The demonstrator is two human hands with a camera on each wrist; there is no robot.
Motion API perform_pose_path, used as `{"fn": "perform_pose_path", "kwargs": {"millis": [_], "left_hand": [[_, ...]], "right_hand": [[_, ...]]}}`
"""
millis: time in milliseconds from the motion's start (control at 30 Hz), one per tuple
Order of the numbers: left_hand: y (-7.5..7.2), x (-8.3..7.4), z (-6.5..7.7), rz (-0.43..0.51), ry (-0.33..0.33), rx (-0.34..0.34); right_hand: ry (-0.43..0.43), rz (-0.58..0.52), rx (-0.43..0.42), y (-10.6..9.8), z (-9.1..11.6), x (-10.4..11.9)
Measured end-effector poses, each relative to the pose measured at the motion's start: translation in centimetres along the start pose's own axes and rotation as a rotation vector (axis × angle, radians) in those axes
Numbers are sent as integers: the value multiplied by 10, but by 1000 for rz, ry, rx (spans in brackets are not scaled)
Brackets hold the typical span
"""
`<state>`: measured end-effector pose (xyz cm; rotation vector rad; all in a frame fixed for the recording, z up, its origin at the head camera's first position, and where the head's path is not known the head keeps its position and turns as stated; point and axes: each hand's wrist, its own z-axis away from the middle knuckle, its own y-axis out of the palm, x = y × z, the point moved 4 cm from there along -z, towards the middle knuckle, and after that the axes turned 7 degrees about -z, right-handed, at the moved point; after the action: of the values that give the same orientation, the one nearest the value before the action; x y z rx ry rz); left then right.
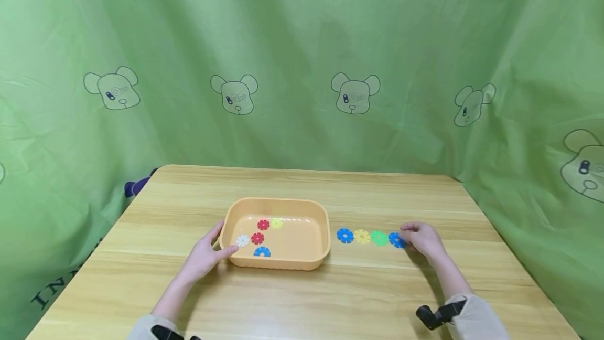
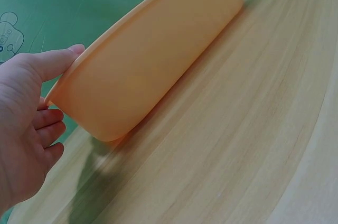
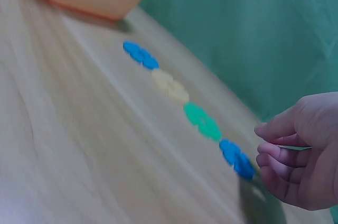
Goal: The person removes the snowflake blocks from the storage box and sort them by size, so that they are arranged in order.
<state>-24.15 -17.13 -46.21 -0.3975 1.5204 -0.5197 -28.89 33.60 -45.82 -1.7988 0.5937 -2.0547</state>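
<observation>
My left hand (image 1: pixel 206 250) grips the left end of an orange plastic basin (image 1: pixel 297 265); in the left wrist view its thumb lies on the rim. Inside are snowflake-shaped plastic discs: a white disc (image 1: pixel 243 241), two red ones, a yellow disc (image 1: pixel 277 223) and a blue disc (image 1: pixel 261 251). Right of the basin, a row runs from a blue disc (image 1: pixel 345 235) through a yellow disc (image 1: pixel 362 236) and a green disc (image 1: pixel 379 238) to another blue disc (image 3: pixel 236 159). Beside that last disc is my right hand (image 3: pixel 301 152), fingers loosely curled, nothing visible between them.
The basin and the row stand on a light wooden table (image 1: pixel 283 303). Green cloth (image 1: pixel 292 135) printed with bear heads hangs behind and at both sides. Something purple (image 1: pixel 137 187) shows past the table's left edge.
</observation>
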Motion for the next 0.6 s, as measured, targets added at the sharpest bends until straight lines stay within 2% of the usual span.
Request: {"fn": "perform_pose_path", "kwargs": {"millis": [333, 600], "left_hand": [[0, 0, -1, -8, -7, -3], [0, 0, -2, -1, -5, -1]], "right_hand": [[-133, -38, 65, 16, 1, 51], [-167, -90, 130, 40, 0, 96]]}}
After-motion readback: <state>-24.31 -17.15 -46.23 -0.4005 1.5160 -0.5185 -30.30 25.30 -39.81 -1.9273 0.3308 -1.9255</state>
